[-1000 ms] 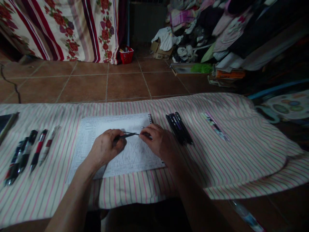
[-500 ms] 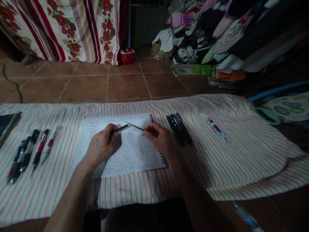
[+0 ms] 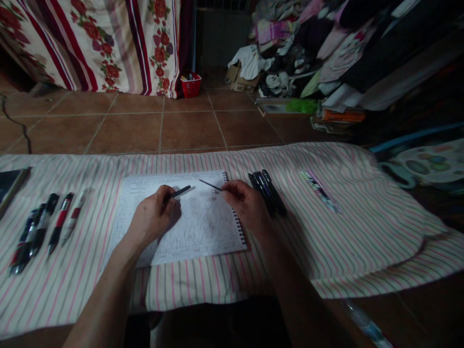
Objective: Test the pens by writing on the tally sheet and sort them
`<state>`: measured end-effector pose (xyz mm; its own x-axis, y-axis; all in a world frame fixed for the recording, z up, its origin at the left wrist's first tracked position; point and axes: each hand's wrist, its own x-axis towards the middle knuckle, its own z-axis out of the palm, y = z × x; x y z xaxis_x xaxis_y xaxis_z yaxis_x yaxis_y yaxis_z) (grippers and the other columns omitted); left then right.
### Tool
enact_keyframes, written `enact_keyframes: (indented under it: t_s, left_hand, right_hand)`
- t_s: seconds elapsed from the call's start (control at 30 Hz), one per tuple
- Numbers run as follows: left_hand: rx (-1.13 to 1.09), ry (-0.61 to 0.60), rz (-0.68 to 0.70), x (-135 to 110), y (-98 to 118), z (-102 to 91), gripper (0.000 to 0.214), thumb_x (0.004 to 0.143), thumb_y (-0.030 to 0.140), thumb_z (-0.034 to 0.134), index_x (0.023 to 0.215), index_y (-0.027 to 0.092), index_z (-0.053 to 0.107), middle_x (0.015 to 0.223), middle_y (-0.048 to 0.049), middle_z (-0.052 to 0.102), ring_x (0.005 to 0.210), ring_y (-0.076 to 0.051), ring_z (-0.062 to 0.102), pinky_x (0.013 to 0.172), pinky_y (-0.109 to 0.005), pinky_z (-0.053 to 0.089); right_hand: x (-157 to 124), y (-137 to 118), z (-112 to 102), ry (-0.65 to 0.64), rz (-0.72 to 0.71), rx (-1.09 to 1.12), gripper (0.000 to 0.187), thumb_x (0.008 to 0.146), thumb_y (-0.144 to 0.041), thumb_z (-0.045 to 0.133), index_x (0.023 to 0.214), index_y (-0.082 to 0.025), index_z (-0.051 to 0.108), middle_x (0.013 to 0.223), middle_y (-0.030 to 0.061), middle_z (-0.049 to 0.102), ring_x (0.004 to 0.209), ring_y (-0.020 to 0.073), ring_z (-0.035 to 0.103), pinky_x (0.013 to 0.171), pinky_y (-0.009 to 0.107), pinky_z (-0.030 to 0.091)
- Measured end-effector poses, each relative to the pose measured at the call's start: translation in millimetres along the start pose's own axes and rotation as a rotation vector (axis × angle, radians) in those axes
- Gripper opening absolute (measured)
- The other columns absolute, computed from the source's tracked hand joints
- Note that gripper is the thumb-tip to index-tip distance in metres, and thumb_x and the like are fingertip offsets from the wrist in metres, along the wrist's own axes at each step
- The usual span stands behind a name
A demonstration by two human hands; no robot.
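Observation:
My left hand (image 3: 152,217) grips a black pen barrel (image 3: 179,192) above the page, its tip pointing right. My right hand (image 3: 244,205) pinches a thin dark pen refill (image 3: 210,185), and a gap separates it from the barrel. Both hands rest over a spiral notebook (image 3: 203,232) covered in dense handwriting, with its coil on the right. A tiny silvery piece (image 3: 215,191) lies on the page just left of my right fingers. A bundle of black pens (image 3: 266,189) lies close beyond my right hand.
Several pens (image 3: 36,232) and a red pen (image 3: 60,222) lie left of the notebook on a striped cloth (image 3: 344,241). A black book (image 3: 9,186) sits at the far left. Tiled floor, a red basket (image 3: 191,85) and heaped clothes (image 3: 290,48) lie beyond.
My hands have drawn apart, and the barrel and refill no longer overlap. The barrel now points up and to the right, and the refill has moved right.

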<state>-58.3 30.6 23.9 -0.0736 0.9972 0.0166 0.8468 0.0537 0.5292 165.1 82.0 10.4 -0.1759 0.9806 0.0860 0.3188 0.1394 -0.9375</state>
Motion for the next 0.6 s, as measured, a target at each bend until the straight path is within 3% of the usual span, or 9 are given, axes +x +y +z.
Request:
enact_keyframes:
  t_s: [0.4, 0.6]
  left_hand:
    - [0.031, 0.019, 0.024, -0.2, -0.5, 0.0, 0.029, 0.084, 0.031, 0.038, 0.102, 0.018, 0.056, 0.072, -0.0033, 0.066, 0.061, -0.018, 0.059, 0.057, -0.029, 0.042]
    - [0.000, 0.017, 0.046, -0.4, 2.0, 0.0, 0.025, 0.084, 0.028, 0.040, 0.099, 0.018, 0.056, 0.076, -0.0045, 0.068, 0.063, -0.018, 0.061, 0.058, -0.028, 0.044]
  right_hand:
    - [-0.6, -1.5, -5.4, 0.041, 0.243, 0.477, 0.025, 0.067, -0.034, 0.071, 0.087, -0.021, 0.065, 0.072, -0.0024, 0.063, 0.064, 0.0114, 0.054, 0.061, 0.025, 0.041]
    - [0.1, -2.2, -4.2, 0.061, 0.228, 0.585, 0.024, 0.066, -0.035, 0.072, 0.085, -0.022, 0.066, 0.070, -0.0030, 0.062, 0.064, 0.0117, 0.054, 0.061, 0.026, 0.042]
